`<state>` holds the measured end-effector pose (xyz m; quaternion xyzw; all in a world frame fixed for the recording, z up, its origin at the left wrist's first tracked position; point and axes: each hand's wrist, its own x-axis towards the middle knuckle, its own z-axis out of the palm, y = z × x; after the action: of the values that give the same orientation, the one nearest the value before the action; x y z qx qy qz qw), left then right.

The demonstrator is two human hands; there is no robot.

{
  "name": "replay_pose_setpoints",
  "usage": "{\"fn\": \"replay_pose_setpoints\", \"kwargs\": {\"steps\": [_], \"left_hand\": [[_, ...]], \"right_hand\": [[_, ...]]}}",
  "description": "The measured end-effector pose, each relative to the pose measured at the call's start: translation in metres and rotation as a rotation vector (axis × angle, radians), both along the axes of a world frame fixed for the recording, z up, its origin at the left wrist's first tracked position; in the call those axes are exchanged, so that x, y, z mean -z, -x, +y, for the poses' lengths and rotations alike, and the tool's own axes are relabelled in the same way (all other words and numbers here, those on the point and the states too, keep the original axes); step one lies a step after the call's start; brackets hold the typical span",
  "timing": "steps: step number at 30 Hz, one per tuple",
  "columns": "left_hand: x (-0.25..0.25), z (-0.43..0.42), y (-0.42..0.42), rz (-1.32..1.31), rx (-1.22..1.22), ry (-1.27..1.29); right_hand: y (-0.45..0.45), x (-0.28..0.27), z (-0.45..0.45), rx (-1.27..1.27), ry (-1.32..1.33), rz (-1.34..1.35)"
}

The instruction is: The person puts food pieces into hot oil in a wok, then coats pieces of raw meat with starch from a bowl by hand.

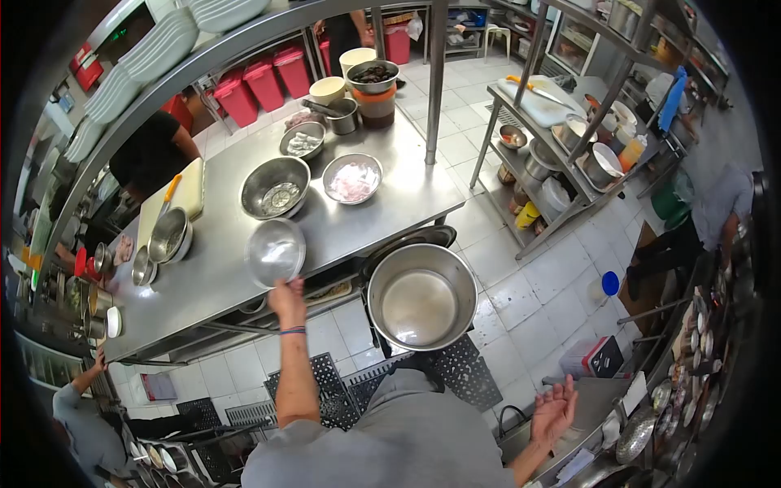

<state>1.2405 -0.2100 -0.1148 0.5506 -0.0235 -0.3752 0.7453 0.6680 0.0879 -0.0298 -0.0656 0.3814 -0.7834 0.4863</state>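
My left hand (287, 299) is closed on the near rim of a round metal bowl (275, 252), tilted at the front edge of the steel table (220, 244). Whether the bowl touches the table I cannot tell. Just behind it stands a larger, deep metal bowl (275, 188). To that one's right is a bowl of pale pink contents (352, 178). My right hand (555, 411) is held out to the right, palm up with fingers apart and nothing in it, near a steel counter (521, 439). A large, deep metal pot (422, 298) stands in front of my body.
A cutting board (183, 195) with an orange-handled knife (172, 189) and smaller bowls lie on the table's left. Plates (159, 45) line the overhead shelf. A steel rack (537, 146) stands at right. Other people work at left, far side and right. Perforated mats (464, 370) cover the floor.
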Motion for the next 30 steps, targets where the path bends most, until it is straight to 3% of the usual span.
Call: {"fn": "replay_pose_setpoints", "kwargs": {"steps": [3, 5, 8, 15, 17, 21, 30], "left_hand": [[0.038, -0.016, -0.07, 0.018, -0.135, 0.09], [0.001, -0.03, -0.045, 0.013, -0.215, 0.125], [-0.008, -0.056, 0.014, -0.055, -0.164, 0.076], [-0.003, -0.092, 0.266, -0.476, 0.802, 0.1], [-0.042, -0.08, 0.337, -0.374, 0.889, 0.043], [-0.011, -0.093, 0.411, -0.403, 1.383, 0.057], [-0.069, 0.092, 0.58, -0.497, 2.173, 0.443]], "right_hand": [[-0.011, 0.005, -0.031, -0.03, -0.089, 0.088], [-0.02, -0.002, -0.044, -0.032, -0.111, 0.112], [-0.027, 0.006, -0.043, 0.036, -0.153, 0.096], [-0.042, 0.006, 0.002, 0.281, -0.437, 0.204], [-0.049, 0.006, 0.025, 0.355, -0.427, 0.255], [-0.068, 0.006, 0.071, 0.572, -0.422, 0.272], [-0.078, 0.013, 0.189, 0.995, -0.492, 0.208]]}}
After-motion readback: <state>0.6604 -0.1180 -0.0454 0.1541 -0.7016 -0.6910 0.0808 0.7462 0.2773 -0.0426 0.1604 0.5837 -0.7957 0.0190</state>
